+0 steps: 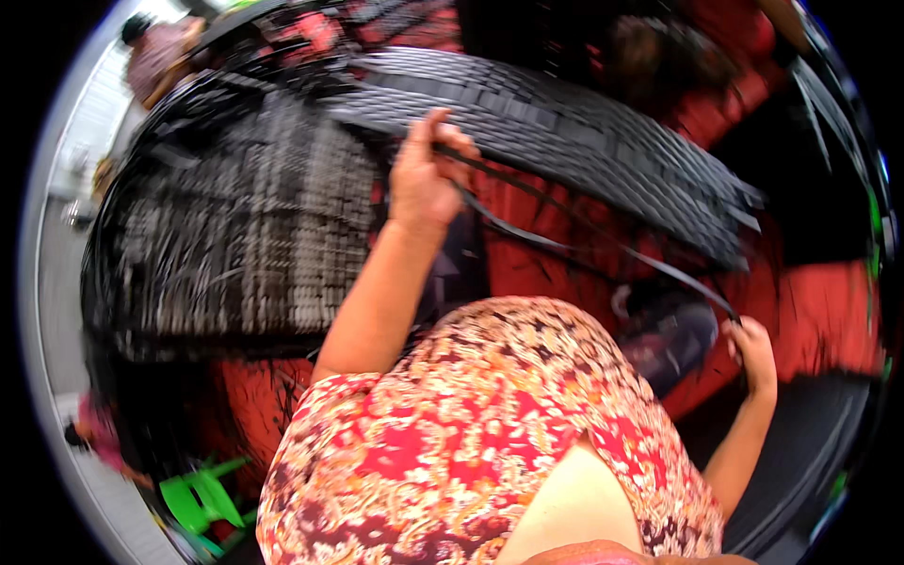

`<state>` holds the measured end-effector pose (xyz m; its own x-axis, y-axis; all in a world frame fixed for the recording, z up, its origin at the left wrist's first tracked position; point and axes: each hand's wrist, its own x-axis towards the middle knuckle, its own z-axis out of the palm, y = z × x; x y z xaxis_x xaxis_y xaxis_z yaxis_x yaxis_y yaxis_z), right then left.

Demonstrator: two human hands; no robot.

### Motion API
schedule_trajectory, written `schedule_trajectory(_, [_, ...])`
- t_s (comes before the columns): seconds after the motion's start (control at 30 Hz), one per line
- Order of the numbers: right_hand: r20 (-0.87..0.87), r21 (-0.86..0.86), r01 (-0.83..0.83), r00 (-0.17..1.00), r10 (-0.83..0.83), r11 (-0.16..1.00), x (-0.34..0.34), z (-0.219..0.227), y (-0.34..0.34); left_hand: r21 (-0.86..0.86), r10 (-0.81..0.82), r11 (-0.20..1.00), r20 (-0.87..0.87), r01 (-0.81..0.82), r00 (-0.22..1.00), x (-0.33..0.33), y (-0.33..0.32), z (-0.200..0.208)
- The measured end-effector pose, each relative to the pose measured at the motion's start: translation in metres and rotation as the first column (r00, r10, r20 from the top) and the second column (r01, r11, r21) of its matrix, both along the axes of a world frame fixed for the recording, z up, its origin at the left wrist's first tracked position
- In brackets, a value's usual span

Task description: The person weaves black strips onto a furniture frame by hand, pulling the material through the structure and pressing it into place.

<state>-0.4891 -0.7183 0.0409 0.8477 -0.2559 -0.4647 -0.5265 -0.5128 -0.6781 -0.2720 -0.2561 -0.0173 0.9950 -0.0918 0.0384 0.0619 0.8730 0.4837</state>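
Note:
A long grey-black weaving strip (683, 275) runs from my left hand across to my right hand, part of it hanging in a loose loop. My left hand (433, 177) is raised beside the lower left edge of a dark woven panel (574, 132), its fingers closed on the strip. Low at the right, my right hand (751, 348) pinches the strip near its other end. The panel slants from upper left to lower right, with loose strip ends at its right tip. Motion blur hides the exact finger grip of both hands.
A large black-and-grey woven piece (245, 217) stands at my left. Red floor covering (829, 311) with dark scraps lies around my legs. A green plastic chair (200, 499) is at lower left. One person (160, 58) is at far upper left, another (99, 433) at lower left.

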Motion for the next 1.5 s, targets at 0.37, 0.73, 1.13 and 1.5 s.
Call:
schedule_trajectory(0.37, [-0.036,0.407,0.161,0.986,-0.16,0.899,-0.004,-0.032,-0.04,0.017,-0.417,0.909,0.065,0.416,0.907,0.002,0.0,-0.035])
schedule_trajectory(0.73, [-0.067,0.431,0.177,0.984,-0.165,0.885,-0.005,-0.031,-0.022,0.13,-0.459,0.827,-0.406,0.547,0.79,-0.03,-0.018,-0.026])
schedule_trajectory(1.13, [-0.129,0.185,0.166,0.981,-0.143,0.969,-0.049,-0.075,-0.061,0.261,-0.436,0.794,-0.385,0.549,0.814,-0.04,-0.017,-0.029])
schedule_trajectory(1.5, [0.509,-0.307,-0.558,0.589,0.628,0.771,0.079,0.006,0.181,0.266,-0.558,0.664,-0.445,0.699,0.7,-0.063,-0.05,-0.028])
